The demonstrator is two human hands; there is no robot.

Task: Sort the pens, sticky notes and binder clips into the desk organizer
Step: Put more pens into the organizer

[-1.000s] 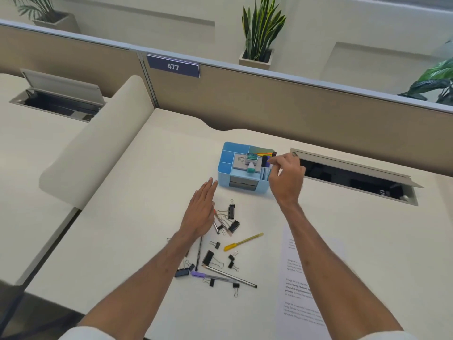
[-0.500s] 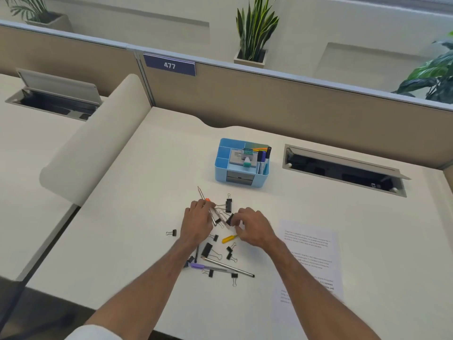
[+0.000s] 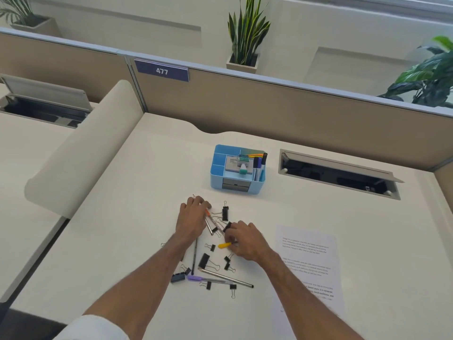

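Note:
A blue desk organizer (image 3: 216, 178) stands mid-desk, with several pens (image 3: 257, 165) upright in its right compartment and a pad (image 3: 231, 161) in the middle one. In front of it lie loose black binder clips (image 3: 225, 212) and pens. My left hand (image 3: 193, 217) curls round a couple of pens, a silver one (image 3: 209, 226) and an orange-tipped one. My right hand (image 3: 246, 239) curls over a yellow pen (image 3: 223, 245), its fingertips beside a black clip (image 3: 227, 226). Nearer me lie a large clip (image 3: 204, 260), a purple-capped pen (image 3: 196, 278) and a long silver pen (image 3: 228, 279).
A printed paper sheet (image 3: 308, 263) lies right of the pile. An open cable hatch (image 3: 338, 176) sits right of the organizer. A beige partition (image 3: 245, 106) with a "477" sign closes the back, and a curved divider (image 3: 81, 148) bounds the left.
My right hand came back from the organizer down to the pile and onto the yellow pen. My left hand, flat before, closed on pens and lifted their far ends.

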